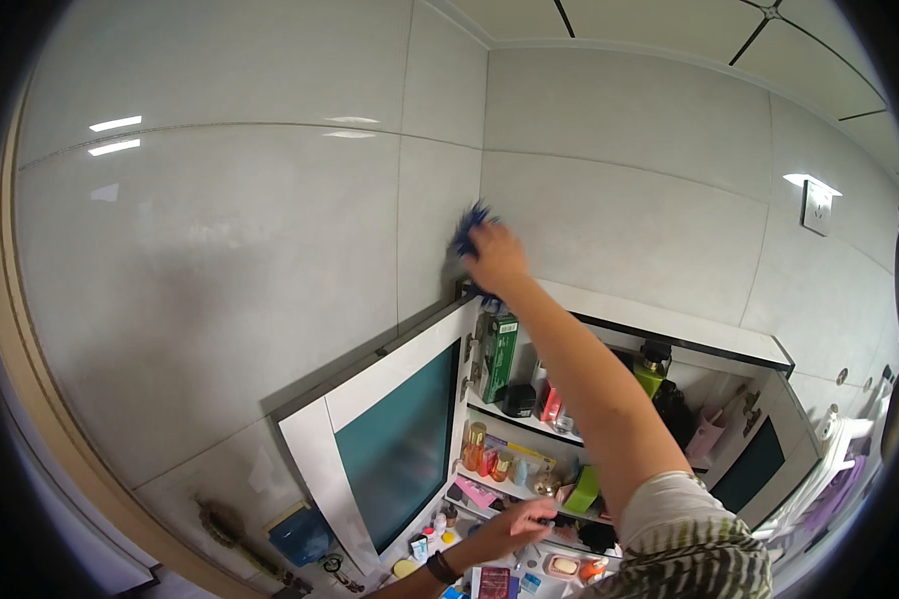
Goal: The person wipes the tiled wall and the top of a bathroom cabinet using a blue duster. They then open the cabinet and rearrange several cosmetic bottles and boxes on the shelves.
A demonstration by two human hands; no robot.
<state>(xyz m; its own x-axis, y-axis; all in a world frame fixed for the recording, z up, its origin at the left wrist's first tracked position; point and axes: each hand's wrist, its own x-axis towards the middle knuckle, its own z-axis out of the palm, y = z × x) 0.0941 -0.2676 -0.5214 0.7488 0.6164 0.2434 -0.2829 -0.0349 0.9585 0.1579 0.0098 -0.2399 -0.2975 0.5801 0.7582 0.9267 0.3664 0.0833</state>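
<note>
My right hand (499, 256) grips a shaggy blue cleaning cloth or duster (467, 230) at the wall corner, just above the top of a white wall cabinet (663, 325). Part of the blue pile hangs over the cabinet's left top edge. Lower down, my left hand (518, 524), with a dark band on its wrist, hovers in front of the lower shelves with fingers loosely bent and nothing visible in them. The left cabinet door (397, 442) and the right cabinet door (775, 449) both stand swung out. My right arm hides the middle of the shelves.
Shelves hold a green box (500, 358), a black jar (519, 401), amber bottles (474, 448) and a pink cup (707, 433). Below lie a soap dish (563, 566) and an orange bottle (592, 570). A brush (228, 528) hangs at left; a wall socket (817, 208) is at right.
</note>
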